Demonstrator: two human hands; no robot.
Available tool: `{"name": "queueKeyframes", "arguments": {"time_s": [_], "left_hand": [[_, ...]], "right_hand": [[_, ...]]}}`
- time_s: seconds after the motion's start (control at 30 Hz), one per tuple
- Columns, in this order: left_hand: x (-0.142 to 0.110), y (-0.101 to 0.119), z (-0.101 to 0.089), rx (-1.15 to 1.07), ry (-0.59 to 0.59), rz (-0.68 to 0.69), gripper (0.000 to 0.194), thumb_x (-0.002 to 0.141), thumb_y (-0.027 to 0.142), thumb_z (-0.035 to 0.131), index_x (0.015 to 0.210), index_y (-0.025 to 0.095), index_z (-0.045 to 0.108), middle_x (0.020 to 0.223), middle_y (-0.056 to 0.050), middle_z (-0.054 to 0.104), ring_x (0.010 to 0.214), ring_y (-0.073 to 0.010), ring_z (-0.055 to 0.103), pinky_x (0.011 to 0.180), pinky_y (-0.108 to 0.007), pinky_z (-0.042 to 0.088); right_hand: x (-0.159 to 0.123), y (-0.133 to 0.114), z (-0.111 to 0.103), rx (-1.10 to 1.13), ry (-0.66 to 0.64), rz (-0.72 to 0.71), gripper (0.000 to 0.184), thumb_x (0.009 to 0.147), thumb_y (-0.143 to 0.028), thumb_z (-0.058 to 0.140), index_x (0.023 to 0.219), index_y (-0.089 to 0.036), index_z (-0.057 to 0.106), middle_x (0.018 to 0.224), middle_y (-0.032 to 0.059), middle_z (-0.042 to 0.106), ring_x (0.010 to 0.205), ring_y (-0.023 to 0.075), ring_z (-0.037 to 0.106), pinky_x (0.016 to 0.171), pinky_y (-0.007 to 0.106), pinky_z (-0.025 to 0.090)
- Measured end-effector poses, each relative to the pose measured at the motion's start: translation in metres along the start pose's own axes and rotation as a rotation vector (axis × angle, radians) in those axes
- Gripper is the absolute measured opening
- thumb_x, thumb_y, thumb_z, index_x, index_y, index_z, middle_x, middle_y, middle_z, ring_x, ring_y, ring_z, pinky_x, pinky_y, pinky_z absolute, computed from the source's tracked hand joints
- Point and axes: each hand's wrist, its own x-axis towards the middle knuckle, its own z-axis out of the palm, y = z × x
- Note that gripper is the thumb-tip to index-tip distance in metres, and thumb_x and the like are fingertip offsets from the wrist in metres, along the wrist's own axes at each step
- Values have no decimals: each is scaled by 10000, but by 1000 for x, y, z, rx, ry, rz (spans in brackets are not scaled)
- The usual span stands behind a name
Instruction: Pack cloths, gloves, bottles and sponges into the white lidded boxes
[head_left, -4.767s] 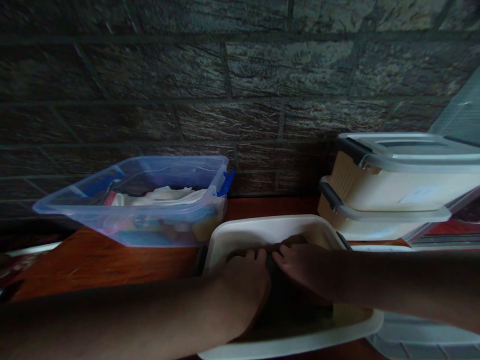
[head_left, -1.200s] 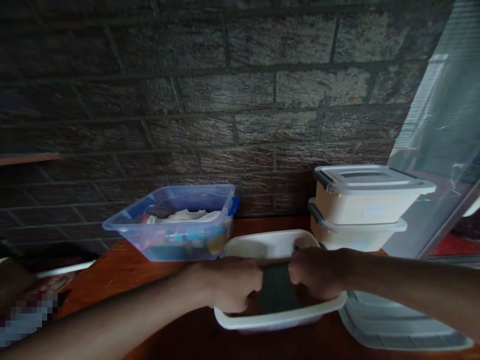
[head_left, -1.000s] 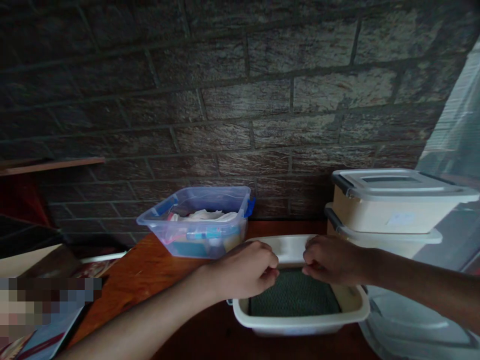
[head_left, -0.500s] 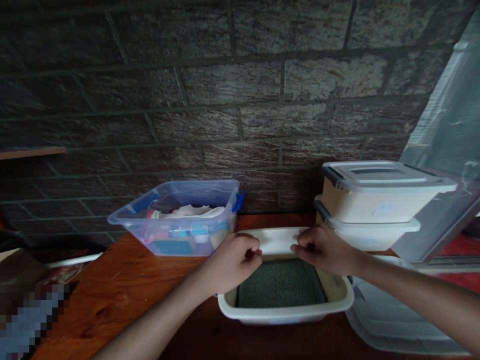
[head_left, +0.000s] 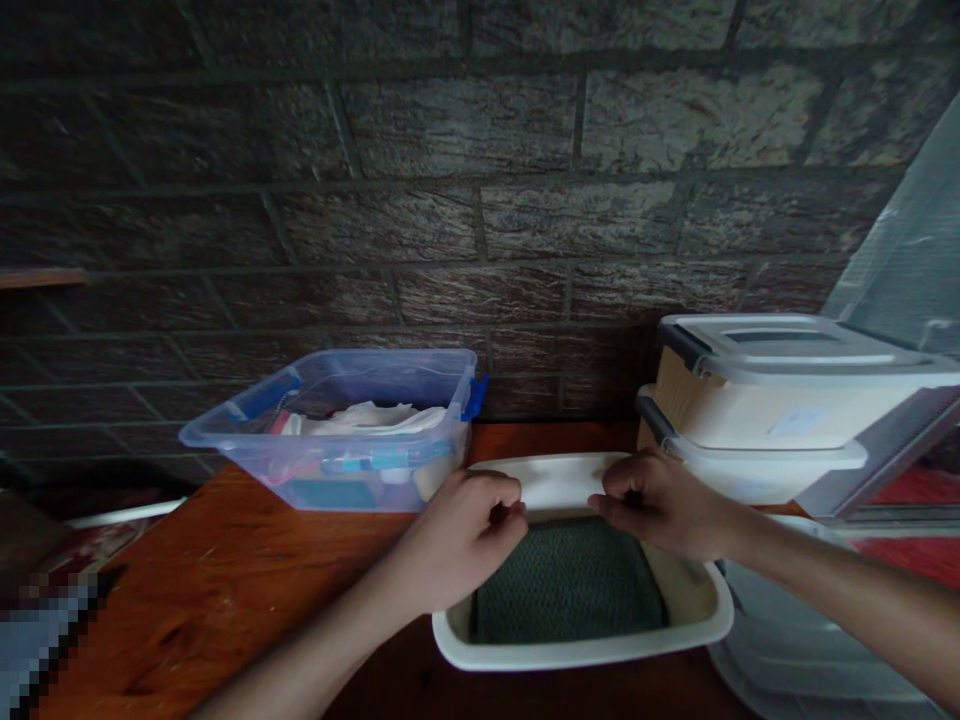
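Held left hand point(head_left: 469, 525) and right hand point(head_left: 667, 507) loosely clenched over tub point(head_left: 581, 653), apparently gripping nothing; seemingly settled cloth point(head_left: 566, 590); probably needed clear withdrawal.

Dim, cool light with a slightly soft focus.
The brick wall point(head_left: 600, 220) is palest toward the right, darkening leftward; shadow lies below the bin point(head_left: 585, 655); the boxes point(head_left: 757, 412) look stretched; coarse pixels blot the lower left.
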Motion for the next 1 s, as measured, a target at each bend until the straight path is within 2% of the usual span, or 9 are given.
{"name": "queueKeyframes", "arguments": {"time_s": [0.43, 0.77, 0.87, 1.0], "left_hand": [[1, 0, 1, -3, 17, 7, 290, 878, 124, 482, 618, 193, 373, 598, 47, 434, 603, -110, 465, 588, -283, 258], [-3, 2, 0, -28, 87, 15, 281, 877, 138, 488, 613, 190, 404, 598, 42, 447, 592, -107, 462, 571, -264, 263], [-1, -1, 0, -32, 77, 25, 258, 879, 149, 496, 626, 186, 462, 606, 39, 471, 603, -110, 484, 570, -252, 282], [-1, -2, 0, -25, 52, 43, 293, 899, 187, 515, 610, 180, 467, 575, 49, 438, 570, -98, 458, 547, -248, 270]], "right_hand": [[-1, -6, -1, -21, 14, 20, 442, 980, -370, 512, 585, -186, 437, 546, -51, 372, 515, 89, 374, 537, 274, 223], [-4, -4, 5, 4, 60, 48, 449, 990, -387, 492, 590, -189, 443, 544, -45, 392, 515, 102, 392, 529, 277, 226], [-2, -3, 7, -11, 49, 59, 452, 990, -390, 490, 588, -188, 445, 545, -38, 410, 518, 107, 405, 534, 277, 237], [3, -1, 7, -17, -12, 59, 465, 990, -427, 490, 593, -185, 473, 555, -29, 433, 531, 112, 427, 539, 276, 252]]}}
